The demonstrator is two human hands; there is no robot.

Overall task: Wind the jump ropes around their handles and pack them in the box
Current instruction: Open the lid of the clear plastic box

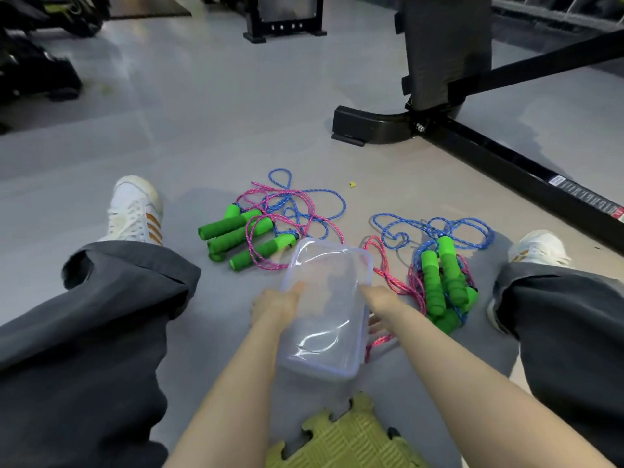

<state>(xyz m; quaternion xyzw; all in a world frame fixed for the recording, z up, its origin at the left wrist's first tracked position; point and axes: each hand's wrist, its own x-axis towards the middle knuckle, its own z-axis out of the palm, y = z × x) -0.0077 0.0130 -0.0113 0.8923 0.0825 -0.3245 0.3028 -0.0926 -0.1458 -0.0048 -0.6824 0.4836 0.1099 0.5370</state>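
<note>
A clear plastic box (326,352) with a bluish rim is lifted between my legs, tilted, its inside empty. My left hand (275,307) grips its left wall, thumb on the rim. My right hand (378,298) holds the right wall, its fingers partly hidden behind the box. One tangle of pink and blue jump ropes with green foam handles (236,234) lies on the floor beyond the box to the left. A second bundle of ropes and green handles (445,282) lies to the right, with a pink rope trailing under the box.
My legs in dark trousers and white shoes (135,211) spread on either side on the grey floor. A black gym machine base (381,126) and its rail (520,170) stand at the back right. A yellow-green foam mat tile (344,437) lies near me.
</note>
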